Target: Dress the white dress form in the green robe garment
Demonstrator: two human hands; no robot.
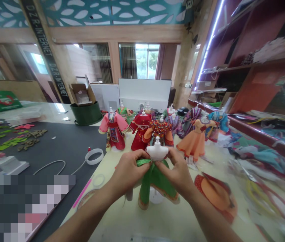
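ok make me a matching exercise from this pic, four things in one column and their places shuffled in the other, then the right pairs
Things
1. green cloth garment
2. open brown cardboard box
3. thin bright-pink stick
4. flared orange dress

Places
A. among other dressed figures
B. below the white doll torso, at the left hand and right hand
C. along the pale yellow table's left edge
D. showing above the dark green round container

Pairs: 1-B, 2-D, 3-C, 4-A

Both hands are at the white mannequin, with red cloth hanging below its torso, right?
The cloth is green, not red, in the head view; left hand and right hand are at the white mannequin, cloth hanging below its torso.
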